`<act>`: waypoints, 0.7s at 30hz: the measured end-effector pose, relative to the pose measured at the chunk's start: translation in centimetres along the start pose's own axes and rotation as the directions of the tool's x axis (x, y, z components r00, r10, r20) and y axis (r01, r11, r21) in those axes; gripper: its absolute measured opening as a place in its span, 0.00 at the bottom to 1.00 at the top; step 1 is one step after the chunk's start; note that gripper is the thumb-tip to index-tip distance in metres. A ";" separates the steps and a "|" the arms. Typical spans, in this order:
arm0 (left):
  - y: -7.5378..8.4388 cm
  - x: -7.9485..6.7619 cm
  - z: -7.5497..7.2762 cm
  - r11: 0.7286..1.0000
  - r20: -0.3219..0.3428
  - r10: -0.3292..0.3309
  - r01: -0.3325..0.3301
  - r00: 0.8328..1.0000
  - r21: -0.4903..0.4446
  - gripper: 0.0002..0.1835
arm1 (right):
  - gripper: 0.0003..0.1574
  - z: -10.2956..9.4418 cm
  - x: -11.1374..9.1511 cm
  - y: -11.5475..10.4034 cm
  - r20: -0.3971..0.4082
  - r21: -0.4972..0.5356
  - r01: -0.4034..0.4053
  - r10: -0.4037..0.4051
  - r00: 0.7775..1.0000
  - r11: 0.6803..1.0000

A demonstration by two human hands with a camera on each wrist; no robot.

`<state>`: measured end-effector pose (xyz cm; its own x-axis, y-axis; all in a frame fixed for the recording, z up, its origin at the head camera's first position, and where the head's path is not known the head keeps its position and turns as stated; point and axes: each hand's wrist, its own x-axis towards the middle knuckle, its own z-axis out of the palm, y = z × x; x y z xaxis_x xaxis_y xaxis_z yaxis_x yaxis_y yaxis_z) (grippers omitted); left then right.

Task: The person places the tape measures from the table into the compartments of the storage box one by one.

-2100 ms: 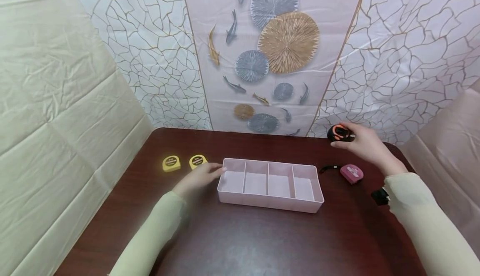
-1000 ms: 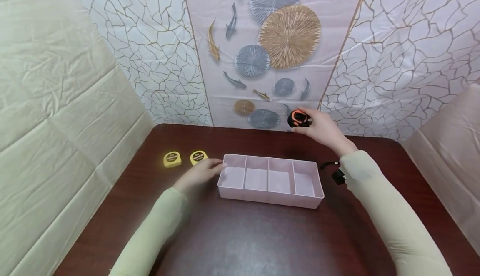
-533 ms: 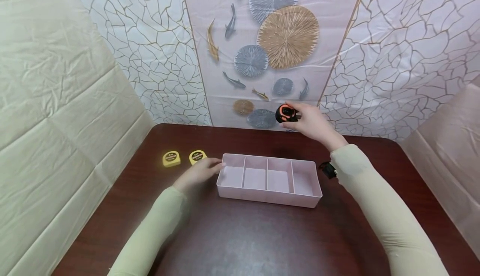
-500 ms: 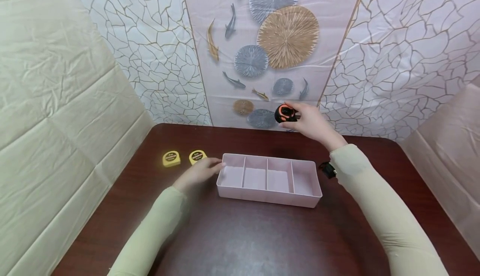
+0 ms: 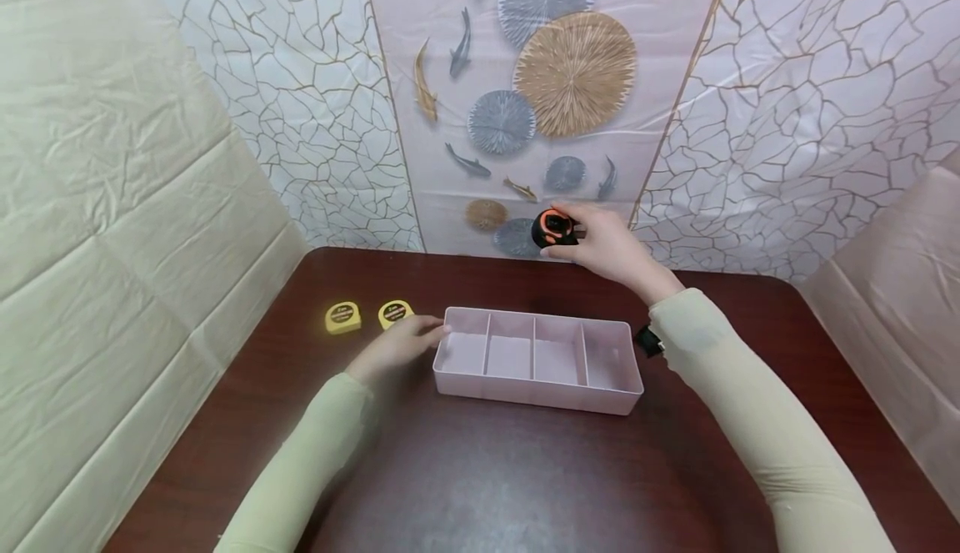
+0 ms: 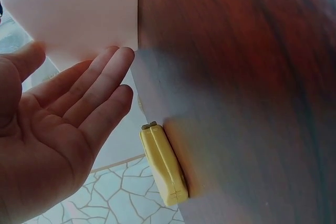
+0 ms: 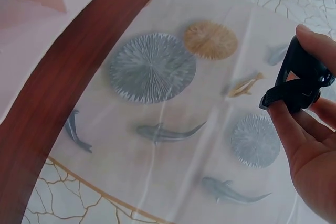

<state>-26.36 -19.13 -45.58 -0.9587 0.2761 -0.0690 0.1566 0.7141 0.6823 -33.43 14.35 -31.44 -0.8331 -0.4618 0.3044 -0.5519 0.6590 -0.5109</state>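
Note:
My right hand [image 5: 611, 246] pinches a black and orange tape measure [image 5: 553, 228] between thumb and fingers, held in the air above the table's back edge. In the right wrist view, the black clip side of this tape measure [image 7: 302, 77] faces the camera. A pale pink tray [image 5: 532, 392] with several compartments, all bare inside, sits on the table. At its left end, my left hand [image 5: 397, 346] touches the wall near the rim with fairly straight fingers. The left wrist view has these fingers [image 6: 107, 85] extended against the tray wall [image 6: 84, 9].
Left of the tray stand two yellow tape measures [image 5: 342, 318], the nearer one [image 5: 393, 313] close behind my left hand. The dark reddish table [image 5: 480, 470] backs onto a patterned cloth [image 5: 525, 119]. Pale cloth walls [image 5: 135, 203] flank both sides.
My right hand has carried the black and orange tape measure leftward and up, from the table's right side to behind the tray. A pink tape measure is now hidden by my right sleeve. The left hand stays.

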 end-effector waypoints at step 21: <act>-0.1 0.1 0.2 1.000 -0.006 -0.007 0.007 1.000 -0.030 0.28 | 0.51 1.1 -0.3 -2.4 0.055 0.042 0.070 -0.072 0.996 0.997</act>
<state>-26.44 -19.07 -45.80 -0.9613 0.2666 -0.0693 0.1424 0.6962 0.7036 -31.86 12.25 -31.17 -0.7877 -0.5405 0.2955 -0.6070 0.5994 -0.5218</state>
